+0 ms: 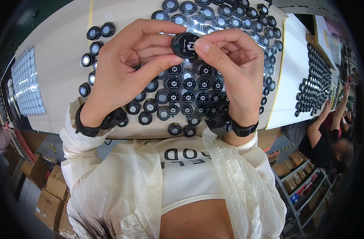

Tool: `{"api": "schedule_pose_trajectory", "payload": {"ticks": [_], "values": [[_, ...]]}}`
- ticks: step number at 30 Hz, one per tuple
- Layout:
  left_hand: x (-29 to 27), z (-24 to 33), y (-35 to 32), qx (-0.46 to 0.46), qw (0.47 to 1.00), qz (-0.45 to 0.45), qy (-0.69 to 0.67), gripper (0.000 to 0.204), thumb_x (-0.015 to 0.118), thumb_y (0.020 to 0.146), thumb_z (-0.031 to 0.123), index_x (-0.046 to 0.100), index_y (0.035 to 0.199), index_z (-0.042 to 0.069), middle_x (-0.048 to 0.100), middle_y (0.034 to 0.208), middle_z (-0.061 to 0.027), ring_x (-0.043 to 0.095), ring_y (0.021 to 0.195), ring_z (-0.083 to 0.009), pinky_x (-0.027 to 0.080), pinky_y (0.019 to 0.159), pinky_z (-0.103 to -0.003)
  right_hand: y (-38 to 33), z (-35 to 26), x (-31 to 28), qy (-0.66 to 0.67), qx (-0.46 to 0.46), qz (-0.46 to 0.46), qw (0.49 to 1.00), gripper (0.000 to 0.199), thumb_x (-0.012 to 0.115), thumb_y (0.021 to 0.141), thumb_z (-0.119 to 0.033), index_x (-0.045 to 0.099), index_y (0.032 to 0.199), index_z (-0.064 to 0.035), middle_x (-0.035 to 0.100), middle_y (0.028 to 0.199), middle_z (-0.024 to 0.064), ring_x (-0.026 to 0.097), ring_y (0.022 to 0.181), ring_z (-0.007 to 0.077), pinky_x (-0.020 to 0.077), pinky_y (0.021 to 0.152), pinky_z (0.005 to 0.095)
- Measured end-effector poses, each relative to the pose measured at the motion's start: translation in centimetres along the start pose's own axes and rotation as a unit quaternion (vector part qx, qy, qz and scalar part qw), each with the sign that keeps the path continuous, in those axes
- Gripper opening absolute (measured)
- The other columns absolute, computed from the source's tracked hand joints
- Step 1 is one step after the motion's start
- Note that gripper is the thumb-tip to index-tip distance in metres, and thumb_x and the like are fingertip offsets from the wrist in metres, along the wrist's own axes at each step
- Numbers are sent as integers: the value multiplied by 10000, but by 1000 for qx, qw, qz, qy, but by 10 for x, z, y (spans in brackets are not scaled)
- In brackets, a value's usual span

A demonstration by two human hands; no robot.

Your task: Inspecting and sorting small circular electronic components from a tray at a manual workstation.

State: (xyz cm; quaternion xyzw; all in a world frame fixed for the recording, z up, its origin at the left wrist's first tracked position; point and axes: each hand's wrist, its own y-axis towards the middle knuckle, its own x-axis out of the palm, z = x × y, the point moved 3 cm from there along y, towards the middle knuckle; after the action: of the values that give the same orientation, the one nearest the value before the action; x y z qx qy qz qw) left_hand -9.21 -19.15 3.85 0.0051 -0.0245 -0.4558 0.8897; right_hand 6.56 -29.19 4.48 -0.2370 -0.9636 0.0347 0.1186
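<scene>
left hand (128, 63), half-curled, gripped black cap (184, 44) by left edge; right hand (239, 59), thumb overlapping face, pinched right edge; cap sat between, neither nearer, above bench (64, 47), printed face visible

A single wide fisheye view, head-worn, looks steeply down at close range, with the wearer's torso (190, 181) at six o'clock and the bench (60, 79) spanning ten to two.

White emblem and lettering: held black round piece (181, 44), black round labels (189, 83) below. Dark lettering: white top (190, 185), carton (49, 210).
</scene>
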Motion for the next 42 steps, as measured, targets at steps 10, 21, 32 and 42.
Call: {"api": "schedule_pose_trajectory", "payload": {"ticks": [10, 21, 32, 42], "values": [[1, 1, 1, 13, 1000, 7, 13, 418, 634, 879, -121, 507, 1277, -108, 650, 1188, -208, 677, 1062, -229, 565, 944, -316, 1, 1, 1, -15, -2, 10, 1000, 127, 790, 827, -40, 719, 919, 10, 717, 796, 43, 644, 698, 46, 491, 624, 157], [3, 2, -1, 34, 997, 34, 68, 358, 663, 880, -82, 566, 1224, -67, 666, 1188, -156, 679, 1054, -201, 574, 919, -293, 2, 9, 2, -65, -30, 26, 997, 133, 802, 826, -76, 718, 901, -6, 711, 781, 20, 602, 670, 19, 400, 572, 151], [3, -4, 2, 28, 999, 37, 4, 417, 660, 870, -111, 515, 1262, -124, 644, 1194, -214, 665, 1070, -210, 566, 946, -308, 0, 7, 5, 3, -26, 31, 999, 151, 792, 837, -66, 704, 925, 20, 713, 811, 46, 630, 709, 40, 454, 614, 159], [3, 0, 1, 34, 999, 32, 20, 406, 660, 870, -110, 520, 1251, -126, 636, 1213, -222, 658, 1098, -232, 575, 938, -323, 1, 8, 3, 0, -36, 26, 999, 131, 790, 834, -44, 708, 916, 17, 708, 795, 41, 626, 698, 37, 463, 616, 157]]}}
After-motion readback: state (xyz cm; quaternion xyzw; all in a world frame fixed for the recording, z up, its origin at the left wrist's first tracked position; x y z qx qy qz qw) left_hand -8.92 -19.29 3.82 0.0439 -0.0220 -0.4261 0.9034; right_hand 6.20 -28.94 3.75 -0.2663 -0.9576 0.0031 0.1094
